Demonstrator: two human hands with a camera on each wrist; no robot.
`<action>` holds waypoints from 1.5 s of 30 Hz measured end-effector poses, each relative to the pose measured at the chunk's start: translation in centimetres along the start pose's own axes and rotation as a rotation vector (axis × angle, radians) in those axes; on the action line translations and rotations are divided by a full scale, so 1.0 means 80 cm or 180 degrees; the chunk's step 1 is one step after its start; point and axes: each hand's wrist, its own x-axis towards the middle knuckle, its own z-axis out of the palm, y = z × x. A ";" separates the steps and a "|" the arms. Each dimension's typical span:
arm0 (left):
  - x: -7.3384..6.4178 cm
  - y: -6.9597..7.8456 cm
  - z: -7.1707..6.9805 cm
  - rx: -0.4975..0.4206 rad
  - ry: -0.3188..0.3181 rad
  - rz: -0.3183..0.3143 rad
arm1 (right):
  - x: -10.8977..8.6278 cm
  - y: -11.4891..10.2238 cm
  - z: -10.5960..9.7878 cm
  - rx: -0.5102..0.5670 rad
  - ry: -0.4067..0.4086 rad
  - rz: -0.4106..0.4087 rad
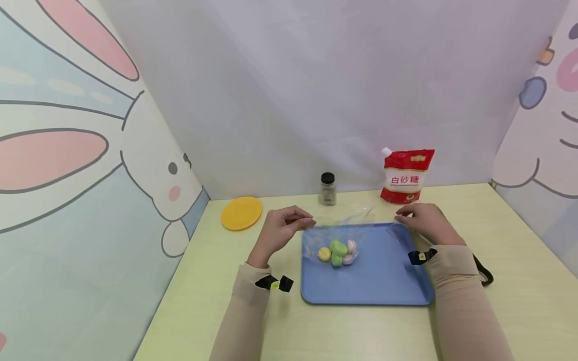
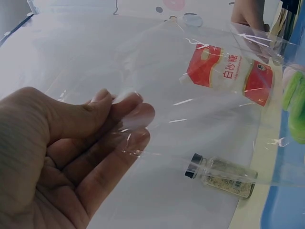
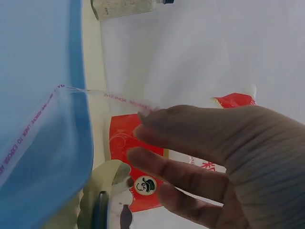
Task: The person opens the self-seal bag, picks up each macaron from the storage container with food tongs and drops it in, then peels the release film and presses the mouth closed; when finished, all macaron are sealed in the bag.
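My left hand (image 1: 284, 228) pinches the edge of a clear plastic bag (image 1: 316, 238) between thumb and fingers, above the left side of a blue tray (image 1: 384, 283). Yellow, green and pale pink macarons (image 1: 337, 249) appear to lie inside the bag, over the tray. In the left wrist view the left hand (image 2: 71, 148) holds the film (image 2: 176, 124) stretched towards the green macarons (image 2: 296, 112). Past the tray's right corner, my right hand (image 1: 429, 220) pinches a thin liner strip (image 3: 28, 126) with red print. Its other fingers are loosely bent.
A red and white sugar pouch (image 1: 406, 178) stands at the back right, near the right hand. A spice jar (image 1: 328, 190) with a black cap is behind the tray. A yellow plate (image 1: 241, 213) lies at the back left. A black loop (image 1: 485, 271) shows beside the right forearm.
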 end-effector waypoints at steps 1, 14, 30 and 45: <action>0.000 0.000 0.000 0.0018 0.0008 -0.0016 | 0.000 0.000 0.000 -0.0064 0.0053 0.0012; -0.007 0.037 0.000 0.0155 0.0033 -0.0006 | -0.011 -0.033 -0.026 0.0138 0.0873 -0.0408; -0.001 0.004 -0.002 -0.0057 -0.0003 -0.0084 | -0.014 -0.113 -0.006 0.1997 -0.0906 -0.1236; 0.001 -0.025 -0.015 -0.0641 -0.0215 0.0024 | -0.008 -0.107 0.000 0.2317 -0.0710 -0.1677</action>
